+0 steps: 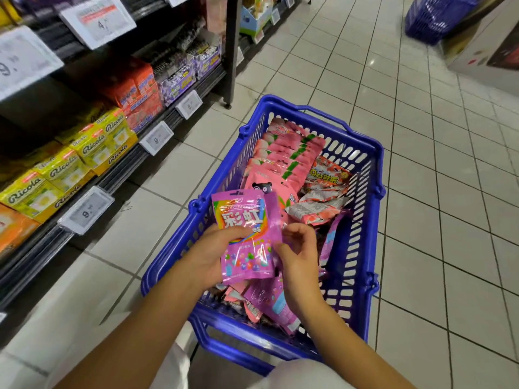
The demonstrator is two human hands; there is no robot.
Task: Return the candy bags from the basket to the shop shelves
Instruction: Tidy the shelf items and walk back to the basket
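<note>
A purple candy bag [243,234] printed with a rainbow and the characters 彩虹 is held upright above the near end of the blue basket [362,248], with a second purple bag showing just behind its right edge. The left hand [209,255] grips the front bag from the left, thumb curled over its face; the right hand [299,252] has its fingers curled at the bags' right edge, though whether it actually pinches one I cannot tell. More purple bags [269,301] lie loose below, too jumbled to count. Further in stands a row of pink bags [280,155], roughly eight overlapping, and beside them about three red-and-white packs [327,178] marked "Q". The basket rests on a pale tiled floor [421,136]. On the shelves [157,119] to the left sit at least five yellow Ricola boxes [92,147], then orange and purple boxes. Four price tags [85,210] hang from the shelf edge, three reading 9 and one 8. A second blue basket [438,15] stands far off.
</note>
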